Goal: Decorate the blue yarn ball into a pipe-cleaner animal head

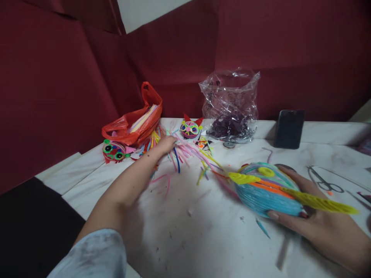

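My right hand (315, 224) grips a rounded craft fish (261, 197), thumb below and fingers behind it. Its body is wound in light blue, with an orange stripe and yellow fin-like strips sticking out. Across the table, my left hand (168, 144) reaches into a pile of coloured pipe cleaners (188, 150). Its fingers are mostly hidden, so whether they hold one cannot be seen. Beside that hand a red plastic bag (139, 133) lies open with pale strips inside. Pink pipe cleaners trail from the pile towards the fish.
Two decorated craft faces, a red-green one (114, 150) and a pink one (191, 128), sit at the back. A clear bag (232, 108) with dark purple filling stands near a black phone (289, 129). Scissors (324, 181) lie at right. Scraps dot the marbled table (174, 247).
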Motion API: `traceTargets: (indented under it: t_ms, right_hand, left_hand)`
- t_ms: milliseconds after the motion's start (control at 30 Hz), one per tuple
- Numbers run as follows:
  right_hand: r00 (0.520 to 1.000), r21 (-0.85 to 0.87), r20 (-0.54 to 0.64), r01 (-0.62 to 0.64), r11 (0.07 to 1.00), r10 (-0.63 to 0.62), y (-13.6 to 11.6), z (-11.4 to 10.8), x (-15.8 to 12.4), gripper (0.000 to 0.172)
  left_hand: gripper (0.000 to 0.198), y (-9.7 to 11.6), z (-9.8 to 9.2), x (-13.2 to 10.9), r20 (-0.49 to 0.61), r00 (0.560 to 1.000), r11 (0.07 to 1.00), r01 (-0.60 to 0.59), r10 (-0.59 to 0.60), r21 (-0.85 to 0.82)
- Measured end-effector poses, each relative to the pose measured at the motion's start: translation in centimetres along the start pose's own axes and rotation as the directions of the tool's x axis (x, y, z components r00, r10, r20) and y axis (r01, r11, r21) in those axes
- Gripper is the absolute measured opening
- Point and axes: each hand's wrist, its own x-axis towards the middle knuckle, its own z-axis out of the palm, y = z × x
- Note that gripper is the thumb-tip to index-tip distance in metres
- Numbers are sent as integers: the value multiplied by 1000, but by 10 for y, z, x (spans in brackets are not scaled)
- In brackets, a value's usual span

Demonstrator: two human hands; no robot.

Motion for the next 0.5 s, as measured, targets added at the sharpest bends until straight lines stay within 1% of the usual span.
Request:
traceTargets:
  t_ms: [100, 167, 233, 267, 333, 367, 400, 433, 467, 500]
  right_hand:
    - [999, 36, -33, -9, 999, 10, 1, 2, 1, 90]
    - [999, 50, -32, -8, 999, 9, 3, 2, 2, 91]
    - [1000, 44, -17, -11, 999, 12, 6, 2, 3, 91]
    - [1000, 40, -16, -16, 999, 16, 8, 2, 3, 92]
    - [999, 62, -14, -37, 997, 38, 8, 3, 2, 93]
    - [998, 100, -6, -54, 993, 55, 5, 3, 1, 93]
    - [997, 155, 18, -72, 985, 70, 1, 4, -1, 93]
    - [995, 222, 53, -94, 970, 84, -4, 6, -3, 92]
    - [992, 292, 96, -110, 950, 86, -11, 7, -5, 92]
    - [986, 355, 156, -115, 928, 62, -17, 10, -7, 96]
  left_hand:
    - [28, -5, -14, 13, -66, 997, 999, 33, -36, -37]
    - [29, -11, -22, 15, -60, 998, 998, 24, -28, -62]
    - [26, -16, -25, 10, -10, 1000, 996, -9, 8, -90]
    - [28, -17, -26, 5, 23, 999, 994, -28, 31, -106]
    - [39, -15, -26, -8, 69, 995, 989, -63, 73, -132]
    - [44, -10, -25, -17, 60, 994, 986, -78, 87, -150]
    - [46, -3, -25, -25, 32, 995, 981, -90, 97, -171]
    - [46, 7, -24, -35, -35, 995, 976, -96, 91, -197]
    - [44, 18, -23, -46, -144, 988, 950, -97, 55, -298]
    - [43, 32, -22, -57, -200, 980, 896, -92, 4, -435]
